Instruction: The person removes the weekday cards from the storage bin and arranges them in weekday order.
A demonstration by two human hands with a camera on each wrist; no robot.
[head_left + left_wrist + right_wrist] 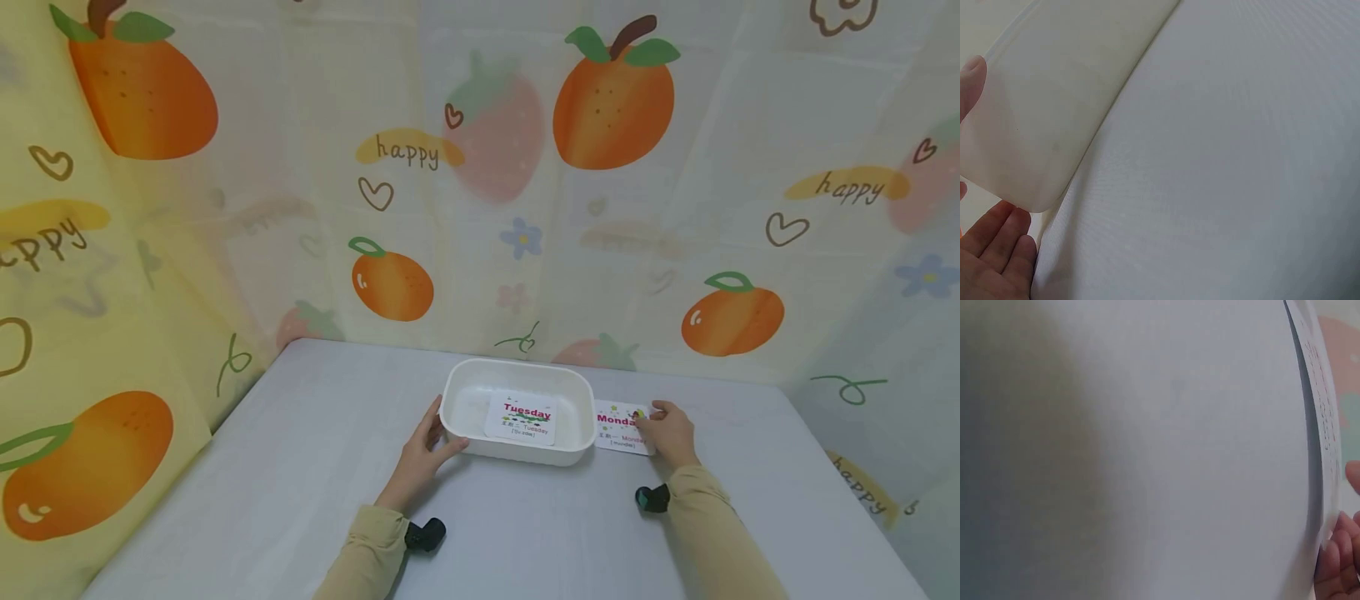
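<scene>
A white plastic basin (517, 454) with rounded corners stands toward the back of the table. My left hand (415, 462) holds it by its left end, thumb at the near side and fingers round the end wall. Inside the basin lies a "Tuesday" card (521, 421), face up. Just right of the basin is a white "Monday" card (621, 439), its left edge close by the basin's wall. My right hand (672, 433) pinches the right edge of that card, covering the end of the word. In the right wrist view, the fingers (1338, 556) meet the card's corner.
The table (540, 533) has a pale cover. Behind it hangs a curtain (480, 275) printed with oranges, strawberries and "happy", continuing along the left side and the right. Small black devices (426, 535) sit at both wrists.
</scene>
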